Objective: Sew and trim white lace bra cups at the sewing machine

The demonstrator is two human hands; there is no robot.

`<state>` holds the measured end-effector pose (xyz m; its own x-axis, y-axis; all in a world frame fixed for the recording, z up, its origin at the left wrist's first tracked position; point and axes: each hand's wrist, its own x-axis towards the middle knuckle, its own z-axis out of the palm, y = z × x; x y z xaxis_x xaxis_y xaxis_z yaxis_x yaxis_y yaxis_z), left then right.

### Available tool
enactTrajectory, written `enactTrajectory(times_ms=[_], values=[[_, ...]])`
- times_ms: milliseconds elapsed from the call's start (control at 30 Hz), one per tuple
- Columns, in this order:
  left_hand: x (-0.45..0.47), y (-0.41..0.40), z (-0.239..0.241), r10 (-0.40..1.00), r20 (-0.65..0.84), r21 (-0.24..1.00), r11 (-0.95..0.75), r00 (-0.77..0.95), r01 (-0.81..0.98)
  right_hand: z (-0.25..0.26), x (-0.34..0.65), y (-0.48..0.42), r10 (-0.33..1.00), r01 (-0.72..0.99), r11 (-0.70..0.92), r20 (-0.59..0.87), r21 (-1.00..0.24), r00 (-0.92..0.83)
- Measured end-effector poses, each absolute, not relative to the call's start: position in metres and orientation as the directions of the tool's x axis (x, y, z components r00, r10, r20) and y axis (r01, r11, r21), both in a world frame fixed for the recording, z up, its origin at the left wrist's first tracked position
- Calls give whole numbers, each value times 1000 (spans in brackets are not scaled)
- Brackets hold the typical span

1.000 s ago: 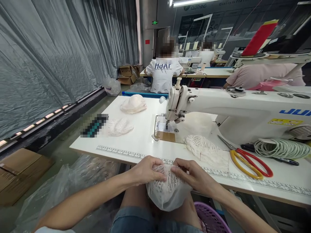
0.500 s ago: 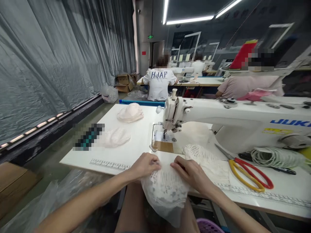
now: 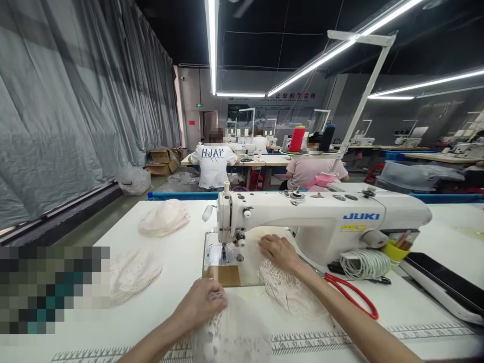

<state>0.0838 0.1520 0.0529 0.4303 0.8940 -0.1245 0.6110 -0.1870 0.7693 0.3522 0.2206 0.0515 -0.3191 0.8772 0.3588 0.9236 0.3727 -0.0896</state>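
My left hand [image 3: 198,305] is closed on a sheer white lace piece [image 3: 230,335] that hangs in front of the table edge, blurred at its lower end. My right hand [image 3: 282,254] reaches under the sewing machine's arm, fingers stretched out over a pale cream piece [image 3: 260,236]; its fingertips are partly hidden. Under my right wrist a cream lace piece [image 3: 285,292] lies bunched on the table. The white sewing machine [image 3: 280,209] stands just beyond both hands, its needle area [image 3: 224,252] left of my right hand.
Red-handled scissors [image 3: 357,297] lie partly under my right forearm, near a coil of pale cord [image 3: 365,263]. Two lace cups, one farther [image 3: 164,218] and one nearer [image 3: 136,275], sit at left. A yellow holder [image 3: 395,252] and a phone-like black device [image 3: 449,282] are right. Co-workers [image 3: 214,166] sit ahead.
My right hand has let go of the lace piece and moved forward under the machine arm. My left hand keeps hold of it. The view has tilted up and turned right.
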Motion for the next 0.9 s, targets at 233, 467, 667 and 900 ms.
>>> enactTrajectory(times_ms=[233,467,667,900], values=[[83,164,49,888,-123,798,-177,443,576,45,354,194,859,925,379,386,-36,-337],[81,164,54,882,-200,831,-78,427,550,32,355,148,733,826,563,468,-13,-493],[80,156,55,868,-143,888,-99,476,449,54,286,134,811,603,571,267,-557,-521],[62,142,63,837,-141,881,-137,528,453,46,263,140,869,493,350,80,-797,-488]])
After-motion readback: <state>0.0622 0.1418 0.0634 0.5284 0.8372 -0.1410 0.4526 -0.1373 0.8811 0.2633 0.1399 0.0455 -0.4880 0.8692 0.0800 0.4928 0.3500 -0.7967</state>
